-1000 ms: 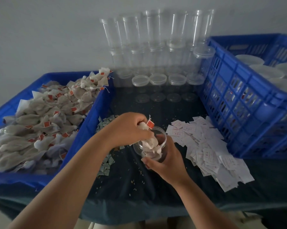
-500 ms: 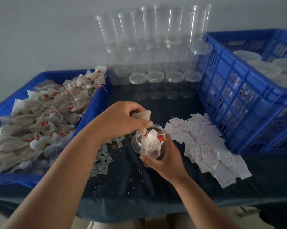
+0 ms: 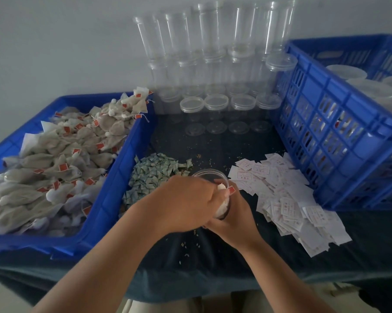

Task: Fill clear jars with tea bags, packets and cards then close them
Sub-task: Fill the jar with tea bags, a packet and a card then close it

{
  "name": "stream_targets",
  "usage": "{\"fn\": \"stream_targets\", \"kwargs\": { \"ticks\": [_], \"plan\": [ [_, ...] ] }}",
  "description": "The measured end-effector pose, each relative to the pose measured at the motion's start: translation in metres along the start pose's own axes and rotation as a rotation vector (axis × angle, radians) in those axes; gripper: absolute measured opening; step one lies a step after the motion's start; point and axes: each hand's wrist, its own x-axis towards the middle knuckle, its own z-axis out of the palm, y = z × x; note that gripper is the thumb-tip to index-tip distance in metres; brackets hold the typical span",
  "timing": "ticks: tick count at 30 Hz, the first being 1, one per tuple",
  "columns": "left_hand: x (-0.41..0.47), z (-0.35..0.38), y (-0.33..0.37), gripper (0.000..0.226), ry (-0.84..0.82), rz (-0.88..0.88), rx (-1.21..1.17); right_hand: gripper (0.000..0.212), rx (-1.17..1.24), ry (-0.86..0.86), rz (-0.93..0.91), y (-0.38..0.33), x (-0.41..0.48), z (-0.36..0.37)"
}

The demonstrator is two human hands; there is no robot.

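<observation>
Pressure is the worry here. The left hand (image 3: 186, 203) is bent over the mouth of a small clear jar (image 3: 209, 175), its fingers curled round a white tea bag (image 3: 222, 188) and pushing it down among the bags already inside. The right hand (image 3: 235, 220) wraps the jar from the near side and grips it firmly. The jar sits between the heap of green packets (image 3: 152, 175) and the spread of white cards (image 3: 287, 195), over the dark cloth (image 3: 190, 256); whether its base rests on the cloth I cannot tell, since the hands hide it.

Pushing too hard could split a bag's thin paper, and loose grains (image 3: 191, 245) already dot the cloth below. A red tag (image 3: 231, 190) lies at the rim. Left hanging out, it would probably get trapped under the lid and stop the jar closing cleanly. Packing the bags right up to the mouth would leave no room for a packet and a card. And if the right hand's hold gives way under the downward push, the jar would likely tip into the cards just beside it — scattering both.
</observation>
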Motion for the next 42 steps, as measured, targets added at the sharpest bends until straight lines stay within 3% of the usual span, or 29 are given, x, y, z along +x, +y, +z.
{"fn": "stream_targets", "kwargs": {
  "ticks": [3,6,8,11,13,18,20,28,30,33,34,35,38,39,42],
  "plan": [
    [0.004,0.004,0.004,0.068,-0.044,-0.050,-0.025,0.064,-0.027,-0.044,0.022,0.004,0.000,0.001],
    [-0.001,0.001,0.000,0.045,0.212,-0.042,-0.070,0.060,-0.017,-0.041,0.056,0.005,-0.001,0.002],
    [-0.007,0.000,0.001,0.050,0.305,0.037,-0.069,0.064,-0.040,-0.024,0.038,0.004,0.000,0.002],
    [-0.011,0.004,0.006,0.071,0.153,0.065,0.000,0.061,-0.017,-0.011,0.046,0.004,0.001,0.001],
    [-0.010,0.008,0.008,0.074,0.148,0.059,0.050,0.060,-0.017,-0.004,0.053,0.003,0.000,0.001],
    [-0.009,0.010,0.008,0.057,0.430,0.055,-0.005,0.071,-0.078,0.018,0.001,-0.007,0.000,0.001],
    [-0.008,0.015,0.006,0.052,0.392,0.065,0.081,0.065,-0.070,0.025,0.000,-0.007,-0.001,0.000],
    [-0.010,0.021,-0.006,0.077,0.109,0.028,0.181,0.065,-0.044,0.021,-0.014,-0.009,-0.003,0.000],
    [-0.011,0.015,-0.009,0.076,0.223,0.011,0.078,0.071,-0.040,0.020,-0.007,-0.009,-0.002,0.001],
    [-0.001,0.011,-0.039,0.045,0.553,-0.148,-0.399,0.079,0.000,0.043,0.034,-0.006,-0.002,-0.001],
    [0.004,0.014,-0.057,0.036,0.624,-0.253,-0.448,0.082,-0.010,0.060,0.038,-0.006,-0.002,-0.002],
    [0.008,0.018,-0.077,0.030,0.614,-0.360,-0.412,0.084,-0.015,0.071,0.036,-0.006,-0.003,-0.002],
    [0.021,0.050,-0.128,0.031,0.198,-0.569,-0.103,0.084,-0.001,0.081,0.037,-0.002,-0.004,-0.001],
    [0.024,0.063,-0.137,0.032,0.129,-0.575,-0.046,0.084,0.006,0.078,0.047,-0.001,-0.004,-0.001],
    [0.029,0.090,-0.149,0.024,0.321,-0.521,-0.109,0.087,-0.008,0.075,0.070,0.003,-0.003,-0.001]
  ]
}}
